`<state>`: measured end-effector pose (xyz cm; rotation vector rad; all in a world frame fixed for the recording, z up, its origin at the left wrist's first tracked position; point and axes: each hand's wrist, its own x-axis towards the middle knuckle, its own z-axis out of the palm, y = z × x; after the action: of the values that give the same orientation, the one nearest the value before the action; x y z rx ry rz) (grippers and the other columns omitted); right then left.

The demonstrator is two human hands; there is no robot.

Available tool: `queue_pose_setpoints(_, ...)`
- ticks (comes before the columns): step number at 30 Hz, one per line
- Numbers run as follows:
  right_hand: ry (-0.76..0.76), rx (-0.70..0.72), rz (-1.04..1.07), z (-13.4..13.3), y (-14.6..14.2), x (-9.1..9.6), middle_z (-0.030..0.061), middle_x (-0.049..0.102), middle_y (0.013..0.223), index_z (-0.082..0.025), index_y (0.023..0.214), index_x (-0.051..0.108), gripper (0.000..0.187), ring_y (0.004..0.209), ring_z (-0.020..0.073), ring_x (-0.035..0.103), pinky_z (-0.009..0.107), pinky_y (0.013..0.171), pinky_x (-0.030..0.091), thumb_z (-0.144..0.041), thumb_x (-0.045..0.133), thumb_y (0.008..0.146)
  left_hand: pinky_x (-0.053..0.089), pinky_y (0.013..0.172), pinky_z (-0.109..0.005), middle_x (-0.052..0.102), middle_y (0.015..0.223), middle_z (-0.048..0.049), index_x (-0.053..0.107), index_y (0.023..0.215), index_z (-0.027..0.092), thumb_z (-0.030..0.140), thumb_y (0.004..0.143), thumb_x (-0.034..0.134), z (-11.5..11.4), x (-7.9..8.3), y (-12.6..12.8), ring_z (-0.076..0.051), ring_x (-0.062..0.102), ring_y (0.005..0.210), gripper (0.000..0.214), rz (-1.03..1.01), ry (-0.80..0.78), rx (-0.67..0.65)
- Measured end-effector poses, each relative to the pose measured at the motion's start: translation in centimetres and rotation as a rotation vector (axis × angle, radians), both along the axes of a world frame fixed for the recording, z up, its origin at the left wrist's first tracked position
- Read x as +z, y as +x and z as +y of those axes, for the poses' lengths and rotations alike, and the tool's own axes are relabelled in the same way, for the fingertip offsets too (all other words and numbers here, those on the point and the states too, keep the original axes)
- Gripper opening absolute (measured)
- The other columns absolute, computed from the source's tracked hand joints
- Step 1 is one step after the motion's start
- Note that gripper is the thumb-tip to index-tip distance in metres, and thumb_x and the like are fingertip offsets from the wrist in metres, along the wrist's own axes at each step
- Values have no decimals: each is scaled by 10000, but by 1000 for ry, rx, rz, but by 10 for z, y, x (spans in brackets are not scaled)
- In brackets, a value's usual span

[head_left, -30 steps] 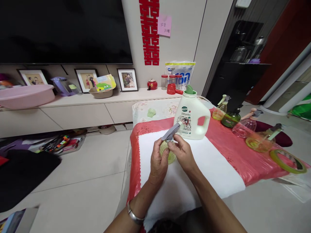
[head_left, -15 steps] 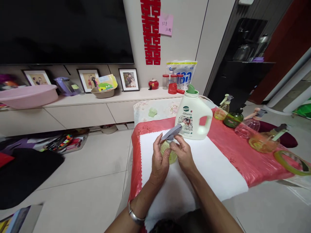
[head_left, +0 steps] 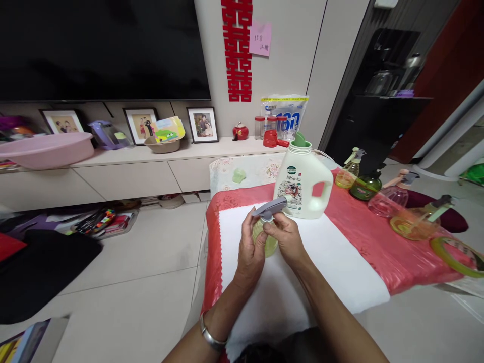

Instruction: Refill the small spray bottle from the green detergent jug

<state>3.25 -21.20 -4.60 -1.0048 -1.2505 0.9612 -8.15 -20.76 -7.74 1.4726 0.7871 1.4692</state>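
A spray bottle of clear yellowish plastic with a grey trigger head is between my two hands, above the white cloth. My left hand wraps around the bottle's body from the left. On the other side, the thumb and fingers of my right hand close on its neck just under the head. The nozzle points up and to the right. Right behind it stands a large pale green jug with a handle, its mouth holding a green piece.
Along the right of the red-covered table stand several pump and spray bottles, among them a dark green one, beside a roll of yellow tape. A light green lump lies at the back. Behind runs a low cabinet.
Both hands stay on the spray bottle, and its trigger head has turned slightly. The whole view has shifted a little.
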Motion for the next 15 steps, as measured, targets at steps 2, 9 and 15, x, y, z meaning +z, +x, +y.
queue_pose_setpoints(2,1,-47,2,-2,-3,-1,93,606,1164,-108,1148,638,483,1129,188,556,391,1044,436,-495,702,865,387,1157,-448,542,1440,-133,380,1452,243,449,965,556,0,0,1,-268,481,1383,557,-16,-9,-7)
queue_pose_setpoints(9,16,122,-8,-1,7,6,94,614,1172,-122,1159,641,515,1093,179,591,365,1025,463,-537,703,860,400,1151,-450,525,1456,-132,340,1474,263,444,961,564,1,2,-7,-257,472,1394,589,-25,-34,-104)
queue_pose_setpoints(15,60,92,-41,3,4,10,97,622,1118,-101,1096,647,559,1129,187,576,403,1054,451,-624,631,901,413,1134,-464,536,1429,-121,370,1441,289,464,882,672,2,1,-5,-269,505,1362,659,-115,-130,-55)
